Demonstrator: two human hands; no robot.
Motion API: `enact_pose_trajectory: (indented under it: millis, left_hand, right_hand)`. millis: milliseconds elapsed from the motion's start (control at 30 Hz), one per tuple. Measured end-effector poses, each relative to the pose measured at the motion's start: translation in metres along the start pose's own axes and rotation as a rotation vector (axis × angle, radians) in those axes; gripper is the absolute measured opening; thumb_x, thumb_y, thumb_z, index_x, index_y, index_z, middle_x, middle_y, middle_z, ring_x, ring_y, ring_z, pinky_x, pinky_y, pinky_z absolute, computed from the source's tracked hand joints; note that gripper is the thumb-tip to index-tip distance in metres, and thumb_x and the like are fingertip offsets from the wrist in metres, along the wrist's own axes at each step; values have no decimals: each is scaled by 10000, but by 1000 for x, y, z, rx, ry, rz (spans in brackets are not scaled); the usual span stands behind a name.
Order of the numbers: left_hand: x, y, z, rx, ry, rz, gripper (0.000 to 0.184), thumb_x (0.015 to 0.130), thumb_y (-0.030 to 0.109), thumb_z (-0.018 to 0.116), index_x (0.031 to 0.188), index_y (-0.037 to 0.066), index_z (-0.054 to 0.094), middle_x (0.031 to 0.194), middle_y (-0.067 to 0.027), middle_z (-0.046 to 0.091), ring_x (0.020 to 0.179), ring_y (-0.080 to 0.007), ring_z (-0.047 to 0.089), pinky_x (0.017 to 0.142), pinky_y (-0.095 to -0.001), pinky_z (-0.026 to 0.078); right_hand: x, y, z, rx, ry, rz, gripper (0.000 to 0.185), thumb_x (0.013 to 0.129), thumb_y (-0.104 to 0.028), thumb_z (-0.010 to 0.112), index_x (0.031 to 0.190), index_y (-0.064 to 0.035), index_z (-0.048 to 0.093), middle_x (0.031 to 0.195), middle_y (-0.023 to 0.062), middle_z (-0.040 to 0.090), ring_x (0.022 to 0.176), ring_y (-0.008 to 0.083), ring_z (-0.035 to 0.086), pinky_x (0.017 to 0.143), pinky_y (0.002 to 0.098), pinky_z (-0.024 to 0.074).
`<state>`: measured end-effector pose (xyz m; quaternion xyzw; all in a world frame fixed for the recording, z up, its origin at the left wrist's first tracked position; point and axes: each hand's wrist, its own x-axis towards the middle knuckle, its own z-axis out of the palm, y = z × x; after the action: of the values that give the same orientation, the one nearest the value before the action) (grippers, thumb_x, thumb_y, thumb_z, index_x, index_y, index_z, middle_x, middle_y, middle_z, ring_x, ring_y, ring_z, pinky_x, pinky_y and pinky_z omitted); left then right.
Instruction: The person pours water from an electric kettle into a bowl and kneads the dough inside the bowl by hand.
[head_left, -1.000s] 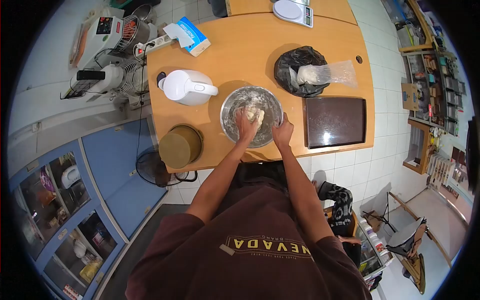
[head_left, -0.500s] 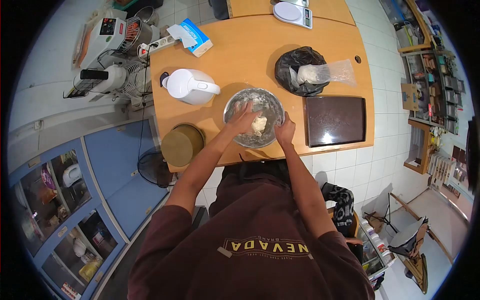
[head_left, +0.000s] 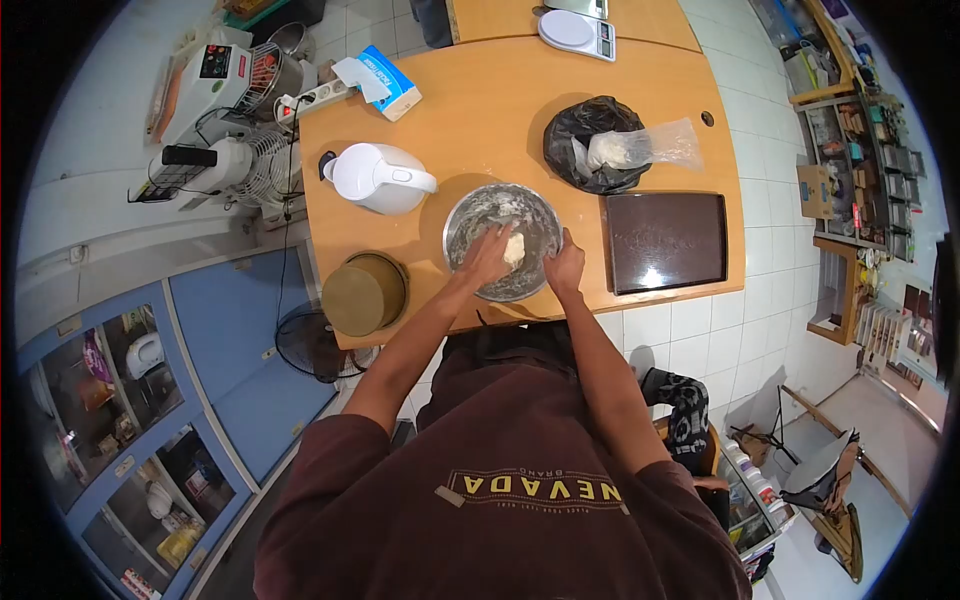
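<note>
Since the frame half a second ago, my left grip [head_left: 487, 258] has drawn back inside the bowl [head_left: 538, 222], its fingertips nearer to me and closer in beside the dough [head_left: 514, 250]. My right grip [head_left: 565, 266] has stayed at the rim, and the whole view has tilted slightly.

The dough sits inside the bowl, a little on my side of the middle, as one pale lump lying just to the right of my left fingers. Its longer way seems to run out from my body, roughly along those fingers. My left grip is much the nearer of the two: palm down, fingers stretched out. They look to be against the dough's left side, but I cannot tell whether they hold it or only rest there. My right grip is clenched on the bowl's right rim, with the steel wall and a gap between it and the dough.

The wall curves round on every side, with more room beyond my fingertips, toward the far side, than on the near side. The bowl stands close to the near edge of the worktop [head_left: 470, 90]. Left of it, well apart, are the white kettle [head_left: 380, 178] and the brown container [head_left: 355, 298]; to the right, past a strip of wood, lies the dark tray [head_left: 667, 242], with the black bag [head_left: 575, 128] further out.
</note>
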<state>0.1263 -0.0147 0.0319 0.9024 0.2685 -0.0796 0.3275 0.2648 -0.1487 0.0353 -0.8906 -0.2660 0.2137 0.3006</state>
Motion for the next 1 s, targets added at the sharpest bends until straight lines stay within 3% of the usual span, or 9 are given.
enact_pose_trajectory:
  millis: [133,433,533,633,733,833,1000]
  left_hand:
    - [-12,5,4,-164,200,-225,837,715,201,810,1422,-32,429,1361,-310,470,1256,-477,476,1083,-494,410]
    - [-21,6,-10,-199,426,-376,776,709,179,829,1376,-38,496,1331,-304,479,1224,-456,485,1072,-507,395]
    - [-20,6,-14,-164,408,-365,751,713,200,838,1365,-7,527,1350,-290,470,1209,-440,500,1068,-496,399]
    - [-19,15,-25,-72,278,-314,751,716,292,847,1362,44,554,1371,-264,464,1234,-425,487,1069,-567,365]
    - [-16,32,-55,79,-31,-241,766,684,452,826,1319,86,607,1354,-267,460,1294,-420,456,1089,-650,295]
    - [-8,16,-40,302,-26,7,789,678,535,798,1316,102,626,1361,-245,465,1308,-412,458,1076,-708,240]
    - [4,1,-45,315,-116,85,745,701,478,794,1313,86,627,1408,-212,473,1334,-415,448,1124,-660,232]
  right_hand:
    - [-2,-6,-4,1,-5,17,435,711,-32,683,1138,10,610,887,298,690,859,471,675,780,500,551]
    - [2,-1,5,62,47,-8,326,728,-43,690,1037,-4,593,850,285,682,846,469,671,765,515,542]
    - [2,1,8,58,57,-23,311,737,-45,684,1032,-4,596,847,284,682,846,469,671,764,512,542]
    - [3,1,8,41,49,-23,322,739,-43,685,1045,-8,593,852,282,684,845,469,672,765,509,546]
    - [4,-1,8,-17,17,14,329,740,-42,686,1053,-12,589,874,276,690,859,465,675,775,508,546]
    - [1,-4,4,-15,-23,0,345,738,-50,708,1061,-22,590,902,270,695,877,457,677,782,510,544]
    - [-3,-2,6,-35,-13,-4,368,734,-76,747,1061,-26,588,905,263,695,879,448,680,777,504,545]
